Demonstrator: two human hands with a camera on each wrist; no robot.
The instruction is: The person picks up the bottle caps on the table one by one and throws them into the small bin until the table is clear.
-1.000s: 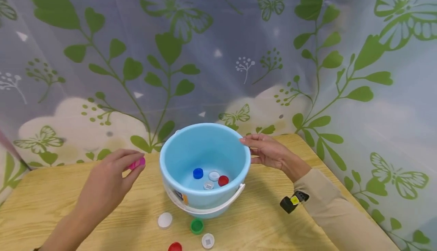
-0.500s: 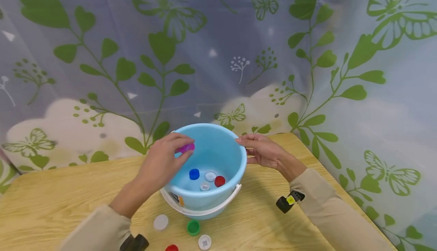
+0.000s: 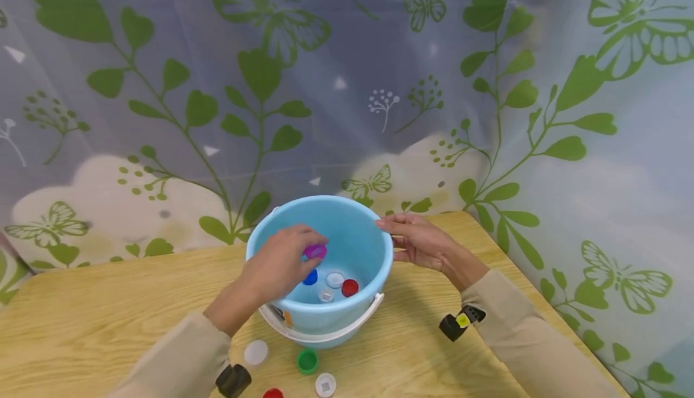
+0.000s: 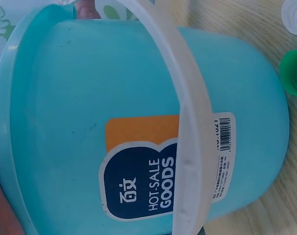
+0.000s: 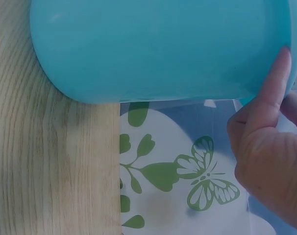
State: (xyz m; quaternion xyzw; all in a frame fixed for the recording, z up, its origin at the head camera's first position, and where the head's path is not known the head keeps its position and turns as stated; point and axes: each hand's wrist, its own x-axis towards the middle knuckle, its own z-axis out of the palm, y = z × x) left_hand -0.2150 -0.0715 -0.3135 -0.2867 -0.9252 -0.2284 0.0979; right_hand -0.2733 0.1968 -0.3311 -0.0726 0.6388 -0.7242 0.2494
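A light blue bucket [image 3: 347, 318] stands upright on the wooden table, its white handle [image 3: 374, 310] hanging down at the near side. Over its mouth, my left hand [image 3: 273, 264] reaches in from the left and pinches a pink-purple bottle cap [image 3: 316, 251] between fingers and thumb. My right hand [image 3: 423, 242] holds the bucket at its right rim, one finger lying just under the lip in the right wrist view. On the bucket's floor lie a blue cap [image 3: 311, 277], partly hidden by my left hand, a red cap [image 3: 349, 288] and two whitish caps [image 3: 335, 280].
In front of the bucket on the table [image 3: 135, 307] lie a white cap [image 3: 256, 352], a green cap [image 3: 307, 362], another white cap [image 3: 326, 385] and a red cap [image 3: 273, 393] at the frame's edge. A leaf-patterned curtain [image 3: 325, 115] hangs behind the table.
My left hand has carried the pink-purple cap from left of the bucket to over its mouth and then lower inside. My right hand stays at the rim.
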